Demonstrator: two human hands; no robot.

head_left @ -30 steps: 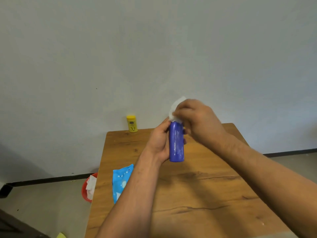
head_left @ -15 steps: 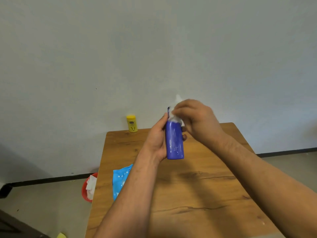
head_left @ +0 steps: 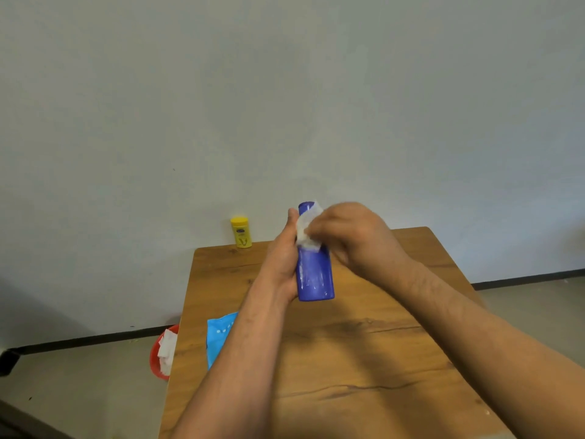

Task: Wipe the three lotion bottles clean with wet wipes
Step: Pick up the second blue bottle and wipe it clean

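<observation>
A pale wall (head_left: 285, 90) fills the upper half of the view, as it did a second ago. Below it the wooden desk (head_left: 364, 359) runs from the wall toward the person, and both bare forearms reach out over it.

The left hand (head_left: 281, 261) holds the blue lotion bottle (head_left: 315, 274) in the air above the far middle of the desk. Its grip is curled round the bottle's left side, thumb pointing up along the edge. The right hand (head_left: 348, 236) is slightly blurred; its grip is pressed together on a white wet wipe (head_left: 305, 231), pinching it against the bottle's upper part.

A second ago the wipe and the right hand covered the very top of the bottle. Half a second ago the bottle leaned a little and the wipe sat at its neck. Now the bottle stands nearly upright, its blue top shows bare above the wipe, and the wipe lies lower, on the shoulder. Pale wet streaks show on the bottle's lower body.

A blue wipe pack (head_left: 218, 334) lies at the desk's left edge, partly hidden by the left forearm, where it lay before. On the floor (head_left: 79, 375) just beside that edge stands a red bin (head_left: 156, 359) with white used wipes (head_left: 166, 350) in it. The yellow lotion bottle (head_left: 241, 232) stands upright at the far left corner of the desk against the wall, unmoved.
</observation>
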